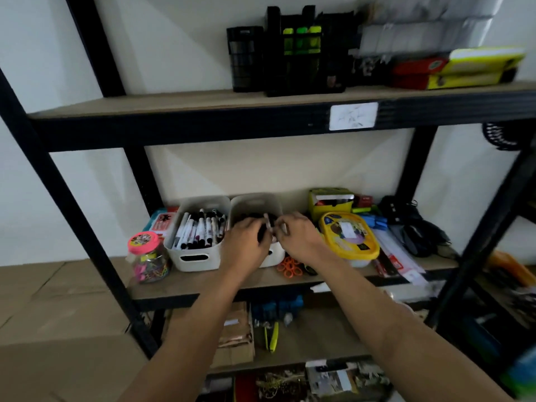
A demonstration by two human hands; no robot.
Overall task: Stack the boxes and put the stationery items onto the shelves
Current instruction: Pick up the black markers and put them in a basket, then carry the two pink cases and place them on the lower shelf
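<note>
Two white bins side by side on middle shelf [203, 281]: left bin [200, 236] full of markers, right bin [258, 210] holds dark pens. Left hand [246, 245] and right hand [298, 236] over right bin, fingers curled, pinching pens [268, 227]. One pink-lidded jar [148, 256], one yellow-lidded tub [349, 236] flank bins.

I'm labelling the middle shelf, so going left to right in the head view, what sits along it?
Pink-lidded clear jar of clips → white bin of markers → white bin under both hands → yellow-lidded round tub → black cables.
</note>
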